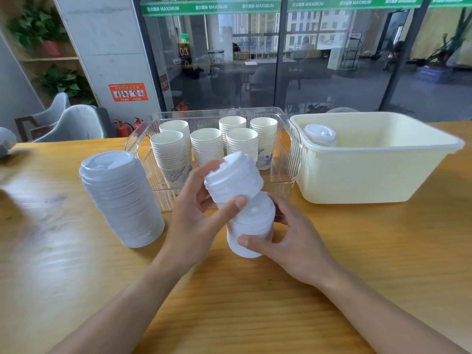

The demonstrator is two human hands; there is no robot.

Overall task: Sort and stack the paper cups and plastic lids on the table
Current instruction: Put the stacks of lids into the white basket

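My left hand [198, 215] grips a short stack of white plastic lids [233, 177], tilted, just above a second lid stack [251, 226] that stands on the wooden table [255, 302]. My right hand [291, 238] holds that lower stack from the right, thumb across its front. A tall leaning pile of white lids [122, 198] stands to the left. Behind, a clear plastic bin [288, 159] holds several stacks of paper cups [207, 146]. A few lids [320, 135] sit in the cream tub [370, 175] at the right.
Grey chairs [74, 123] and red fire extinguishers [125, 127] stand beyond the table's far left edge. A glass wall runs behind the bins. The table's left side is blurred by motion.
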